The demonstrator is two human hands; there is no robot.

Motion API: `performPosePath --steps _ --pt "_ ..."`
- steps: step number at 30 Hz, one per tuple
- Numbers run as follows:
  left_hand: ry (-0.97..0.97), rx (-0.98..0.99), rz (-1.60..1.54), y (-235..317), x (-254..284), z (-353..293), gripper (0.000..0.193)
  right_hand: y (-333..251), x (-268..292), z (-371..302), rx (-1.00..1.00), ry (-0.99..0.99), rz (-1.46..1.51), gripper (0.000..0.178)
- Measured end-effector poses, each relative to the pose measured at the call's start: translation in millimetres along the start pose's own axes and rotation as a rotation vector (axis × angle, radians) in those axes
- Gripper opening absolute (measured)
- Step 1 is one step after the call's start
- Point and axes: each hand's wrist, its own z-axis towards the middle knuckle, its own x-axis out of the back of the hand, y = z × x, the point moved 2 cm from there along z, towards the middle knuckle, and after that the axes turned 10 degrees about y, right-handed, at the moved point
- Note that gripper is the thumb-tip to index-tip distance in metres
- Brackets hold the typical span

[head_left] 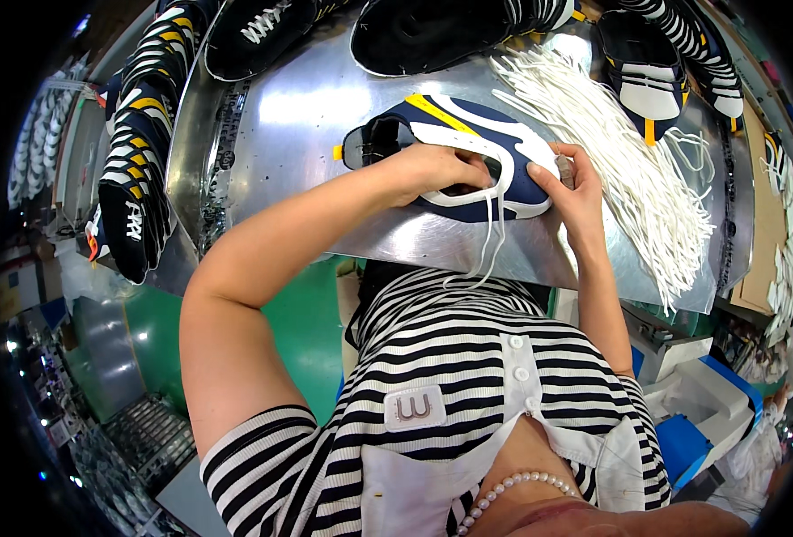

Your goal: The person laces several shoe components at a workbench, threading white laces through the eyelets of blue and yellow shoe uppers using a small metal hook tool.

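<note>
A navy, white and yellow shoe upper (pixel 468 121), without a sole that I can see, lies sideways on the metal table, its toe to the right. My left hand (pixel 439 172) is closed over the edge of the lacing opening, with its fingertips partly hidden inside. From the toe end of that opening a white shoelace (pixel 488 234) hangs, two loose strands dropping past the table edge toward my shirt. At the toe, my right hand (pixel 575 183) grips the upper, thumb on top and the other fingers around the far side.
A bundle of white shoelaces (pixel 624 170) spreads over the metal table (pixel 298 152) at the right. Nested shoe uppers (pixel 146 116) stack along the left edge; more uppers (pixel 432 36) lie along the far side. A white and blue box (pixel 700 403) stands below at the right.
</note>
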Motion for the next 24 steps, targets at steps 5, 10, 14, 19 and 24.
performPosePath --steps 5,10,14,19,24 --pt "0.414 -0.449 0.346 -0.9 0.9 1.8 0.02 -1.7 7.8 -1.8 -0.144 0.05 0.038 0.035" --pt "0.243 -0.351 0.146 -2.8 -5.9 2.2 0.014 -5.4 9.9 -3.0 -0.118 -0.025 -0.03 0.036" --pt "0.398 -0.399 0.394 3.0 -2.6 -0.5 0.014 -4.4 15.6 -3.5 -0.016 -0.049 -0.111 0.034" --pt "0.843 -0.858 0.662 19.6 47.2 -52.5 0.012 -15.8 34.6 -10.0 0.029 -0.068 -0.174 0.031" --pt "1.304 -0.567 0.477 -30.6 232.7 -104.0 0.017 -5.2 100.8 -8.0 -0.043 -0.097 -0.131 0.033"
